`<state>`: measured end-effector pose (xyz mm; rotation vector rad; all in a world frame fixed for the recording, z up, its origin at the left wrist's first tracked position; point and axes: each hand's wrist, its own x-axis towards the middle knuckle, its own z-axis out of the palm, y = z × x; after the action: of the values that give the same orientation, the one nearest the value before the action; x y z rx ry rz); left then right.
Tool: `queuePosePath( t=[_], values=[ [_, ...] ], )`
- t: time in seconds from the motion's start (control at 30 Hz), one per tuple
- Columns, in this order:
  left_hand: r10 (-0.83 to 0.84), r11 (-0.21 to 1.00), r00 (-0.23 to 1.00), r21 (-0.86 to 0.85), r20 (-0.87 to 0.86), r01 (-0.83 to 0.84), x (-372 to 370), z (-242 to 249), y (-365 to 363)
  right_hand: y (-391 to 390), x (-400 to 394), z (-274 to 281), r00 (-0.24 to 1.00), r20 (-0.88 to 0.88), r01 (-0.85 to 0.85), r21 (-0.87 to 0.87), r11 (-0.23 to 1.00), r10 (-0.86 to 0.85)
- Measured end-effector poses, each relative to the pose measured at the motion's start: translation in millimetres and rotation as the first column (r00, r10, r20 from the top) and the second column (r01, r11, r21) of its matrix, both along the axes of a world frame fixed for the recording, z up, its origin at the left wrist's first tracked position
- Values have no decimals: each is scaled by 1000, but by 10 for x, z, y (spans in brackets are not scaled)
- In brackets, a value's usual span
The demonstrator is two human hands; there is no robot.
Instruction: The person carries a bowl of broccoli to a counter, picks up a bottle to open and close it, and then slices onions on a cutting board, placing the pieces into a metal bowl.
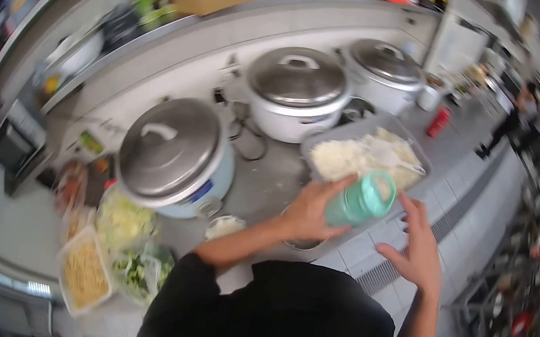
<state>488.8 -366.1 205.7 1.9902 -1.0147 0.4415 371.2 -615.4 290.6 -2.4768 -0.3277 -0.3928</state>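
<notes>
My left hand (314, 208) is wrapped round a translucent teal plastic bottle (347, 204), its round top tilted up toward me. To the right of the bottle, my right hand (415, 245) is raised with thumb and fingers apart, holding nothing. Just beyond the bottle lies a grey tub (310, 148) of cooked white rice (338, 157), with a pale scoop-like utensil (397, 159) resting on the rice. Part of a round metal bowl (304, 244) shows beneath my left forearm, mostly hidden.
Three large rice cookers with metal lids, a near one (173, 149), a middle one (297, 80) and a far one (386, 61), line the counter. Bagged vegetables (126, 221) and a noodle tub (86, 270) stand at left. A red can (438, 121) is beyond the rice. Two people (530, 111) stand farther off.
</notes>
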Motion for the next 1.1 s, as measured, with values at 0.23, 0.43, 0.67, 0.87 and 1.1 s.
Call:
queuePosePath(
  t=[0.23,0.43,0.67,0.87,1.1],
  values=[
    [604,612,797,-631,-17,-477,1041,1678,1554,-699,-230,-1249,951,92,239,390,889,-296],
    [962,252,133,-582,240,-773,2610,2492,3304,-832,-882,-2201,741,15,623,357,696,-671],
    [968,199,104,-442,230,-875,4162,2338,4694,-425,-1710,-2357,548,-124,824,250,509,-827],
    [925,28,-123,-389,359,-921,4163,2266,4584,-88,-2093,-2253,527,-174,835,290,468,-832],
    [928,169,-223,-870,299,-463,2966,1934,3417,206,-3042,-2287,458,-134,860,316,401,-879]
  ],
)
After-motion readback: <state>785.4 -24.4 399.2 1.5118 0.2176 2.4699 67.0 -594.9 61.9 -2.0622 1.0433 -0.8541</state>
